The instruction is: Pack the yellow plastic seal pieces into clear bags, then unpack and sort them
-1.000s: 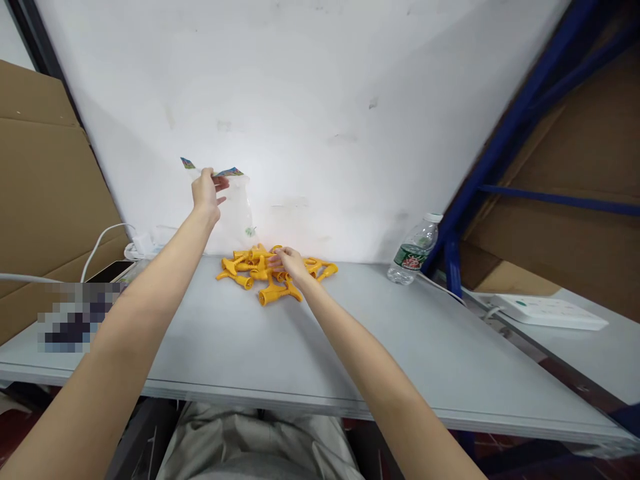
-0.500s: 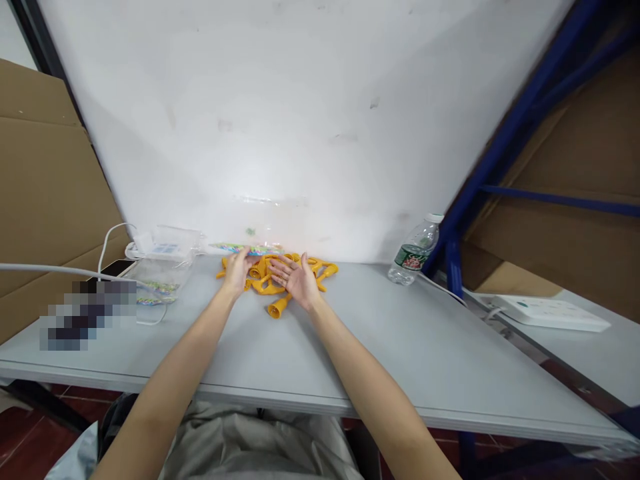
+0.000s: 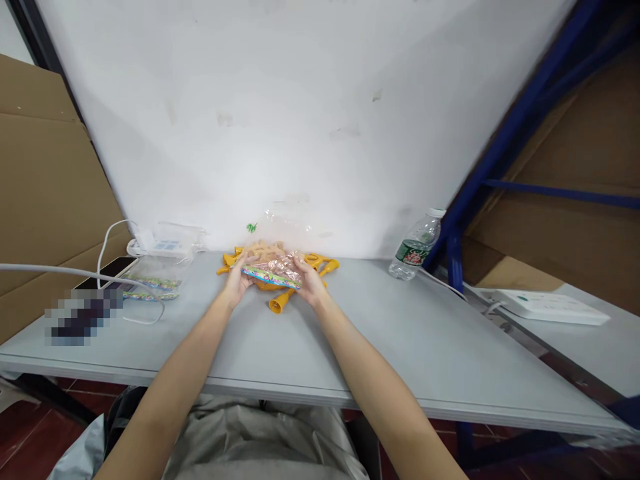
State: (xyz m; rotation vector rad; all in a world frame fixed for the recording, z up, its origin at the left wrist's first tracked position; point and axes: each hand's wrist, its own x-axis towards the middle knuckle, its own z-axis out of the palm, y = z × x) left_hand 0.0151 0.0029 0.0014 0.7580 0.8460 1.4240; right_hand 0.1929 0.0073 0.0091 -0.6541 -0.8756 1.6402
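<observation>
Left hand (image 3: 239,279) and right hand (image 3: 309,280) are both curled part way, and a clear bag (image 3: 273,276) is held between them. Its 9 o'clock end is pinched by the left hand, with the thumb on top. Its 3 o'clock end is gripped by the right hand; how the fingers are set under it cannot be told. The bag's bright strip is turned to 6 o'clock, and its thin clear part is spread to 12 o'clock, by the white wall (image 3: 280,120).

Yellow pieces (image 3: 329,266) are heaped on the counter (image 3: 290,353), under and around the bag. Some are seen past it at 9 and 3 o'clock, and one long piece (image 3: 278,303) is pointed to 6 o'clock. So far, the bag is lifted and stretched between two hands, and that much is done. The pieces seen plainly are all left loose. Whether any is inside the bag cannot be told. Other bags (image 3: 155,287) are laid at 9 o'clock, and they look flat.
</observation>
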